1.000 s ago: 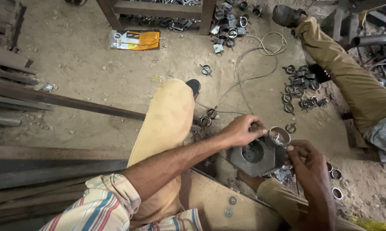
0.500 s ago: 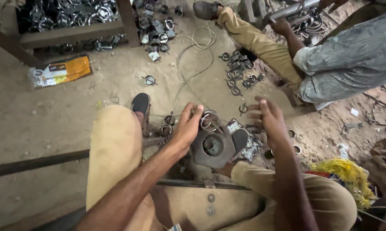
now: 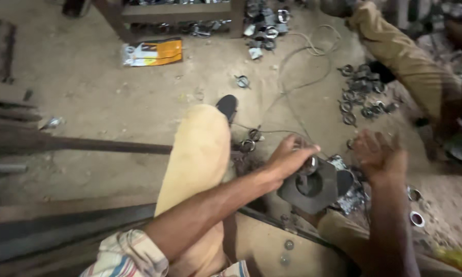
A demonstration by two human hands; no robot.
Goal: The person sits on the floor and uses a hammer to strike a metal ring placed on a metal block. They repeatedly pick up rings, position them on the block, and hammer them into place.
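Die block point(image 3: 313, 187): dark grey, roughly hexagonal, with a round hole in the middle; sits low and right of centre, between the knees, tilted a little.
Left hand point(image 3: 287, 159): rests on the block's far-left edge, fingers curled narrow over a small metal ring point(image 3: 309, 165) at its top.
Right hand point(image 3: 379, 154): blurred, fingers spread wide, hovering just right of the block; holds nothing that can be made out.
Left knee point(image 3: 200, 154): tan trouser leg, left of the block, dark shoe point(image 3: 227, 106) at its far end.
Loose rings point(image 3: 364, 97): scattered on the dirt floor, far right, well apart from the block.
Wire point(image 3: 297, 77): thin loop running from the far bench toward the block.
Packet point(image 3: 154, 52): orange and white, flat on the floor, far left.
Other person's leg point(image 3: 405, 56): tan trousers, far right.
Steel bars point(image 3: 77, 143): lying along the left.
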